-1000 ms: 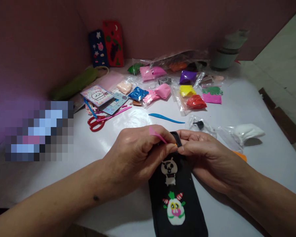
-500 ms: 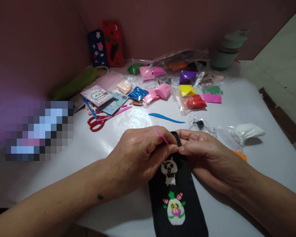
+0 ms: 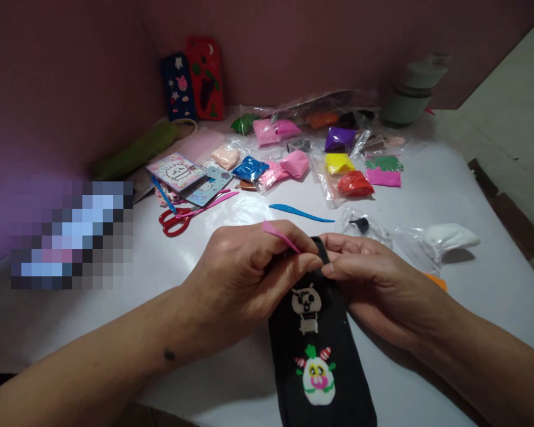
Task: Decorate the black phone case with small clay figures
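Note:
A black case (image 3: 338, 379), like the cases at the back, stretches toward me, bearing two clay figures: a pale one with a black-lined face (image 3: 306, 301) and a white one with red-striped horns (image 3: 319, 379). My left hand (image 3: 249, 273) pinches a thin pink modelling tool (image 3: 281, 236) between thumb and forefinger, over the case's far end. The tool's tip is hidden by the fingers. My right hand (image 3: 374, 279) grips the far right edge of the case, thumb on top. Both hands' fingertips are close together there.
Bagged coloured clay, such as a red packet (image 3: 356, 184), lies across the white table. A blue tool (image 3: 300, 212), red-handled scissors (image 3: 174, 222), cards (image 3: 177, 170) and a white clay bag (image 3: 454, 240) surround the hands. Blue (image 3: 178, 86) and red (image 3: 205, 77) decorated cases lean on the wall.
My left hand has shifted slightly left, and the pink tool has tipped over so that more of its length shows. My right hand keeps its grip on the case.

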A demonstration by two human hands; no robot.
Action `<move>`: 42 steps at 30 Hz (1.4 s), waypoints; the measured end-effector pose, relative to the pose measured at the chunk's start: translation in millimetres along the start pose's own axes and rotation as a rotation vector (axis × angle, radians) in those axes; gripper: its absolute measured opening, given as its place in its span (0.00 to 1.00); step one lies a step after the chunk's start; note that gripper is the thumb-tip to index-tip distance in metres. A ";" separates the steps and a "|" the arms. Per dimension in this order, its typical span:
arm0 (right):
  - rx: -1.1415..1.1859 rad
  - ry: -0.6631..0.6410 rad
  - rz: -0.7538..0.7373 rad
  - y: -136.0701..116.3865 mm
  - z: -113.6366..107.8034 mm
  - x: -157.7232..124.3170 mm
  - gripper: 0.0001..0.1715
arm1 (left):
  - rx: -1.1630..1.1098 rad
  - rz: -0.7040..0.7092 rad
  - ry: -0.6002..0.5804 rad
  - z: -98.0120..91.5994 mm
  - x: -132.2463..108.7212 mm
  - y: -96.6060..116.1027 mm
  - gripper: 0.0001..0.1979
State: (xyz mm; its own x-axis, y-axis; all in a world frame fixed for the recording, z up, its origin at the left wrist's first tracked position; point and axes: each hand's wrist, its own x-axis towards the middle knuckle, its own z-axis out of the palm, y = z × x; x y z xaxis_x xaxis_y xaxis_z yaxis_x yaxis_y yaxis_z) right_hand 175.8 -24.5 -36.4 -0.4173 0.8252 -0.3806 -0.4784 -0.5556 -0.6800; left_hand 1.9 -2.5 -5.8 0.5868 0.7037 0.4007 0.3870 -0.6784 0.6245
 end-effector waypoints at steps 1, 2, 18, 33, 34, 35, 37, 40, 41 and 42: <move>-0.004 0.002 0.004 -0.2 0.1 -0.2 0.08 | -0.001 0.004 0.008 -0.1 0.0 0.2 0.06; -0.007 0.006 0.008 -0.4 0.1 -0.5 0.08 | -0.005 0.012 0.013 0.0 0.0 0.2 0.06; -0.181 0.163 -0.038 2.2 7.1 -7.0 0.19 | 0.266 -0.148 -0.023 -13.7 5.4 -8.7 0.15; -0.987 0.515 -0.559 -26.0 15.3 -28.2 0.08 | 0.644 -0.423 -0.516 -28.1 4.8 -26.5 0.13; -0.977 0.550 -0.602 -34.0 16.9 -34.4 0.07 | 0.652 -0.407 -0.521 -28.5 4.5 -27.2 0.12; -0.968 0.582 -0.662 -42.9 17.5 -41.5 0.06 | 0.655 -0.394 -0.521 -28.8 4.4 -28.1 0.12; -0.972 0.678 -0.786 -61.2 14.1 -56.9 0.06 | 0.667 -0.388 -0.498 -29.1 4.4 -30.3 0.12; -1.285 0.675 -0.739 -81.6 -7.4 -74.9 0.09 | 0.671 -0.412 -0.440 -29.2 4.2 -33.7 0.14; -1.466 0.648 -0.657 -85.4 -18.3 -77.9 0.13 | 0.666 -0.416 -0.429 -29.1 4.0 -34.5 0.14; -1.633 0.546 -0.528 -87.5 -29.9 -79.1 0.18 | 0.654 -0.414 -0.426 -29.0 3.8 -35.0 0.14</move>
State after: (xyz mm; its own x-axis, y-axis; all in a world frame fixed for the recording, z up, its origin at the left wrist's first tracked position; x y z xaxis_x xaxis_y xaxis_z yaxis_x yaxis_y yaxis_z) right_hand 273.7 -38.1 34.5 -0.0523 0.9879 0.1458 0.8434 0.1219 -0.5233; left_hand -30.0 30.0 -6.6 0.4738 0.8697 -0.1384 0.8802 -0.4631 0.1033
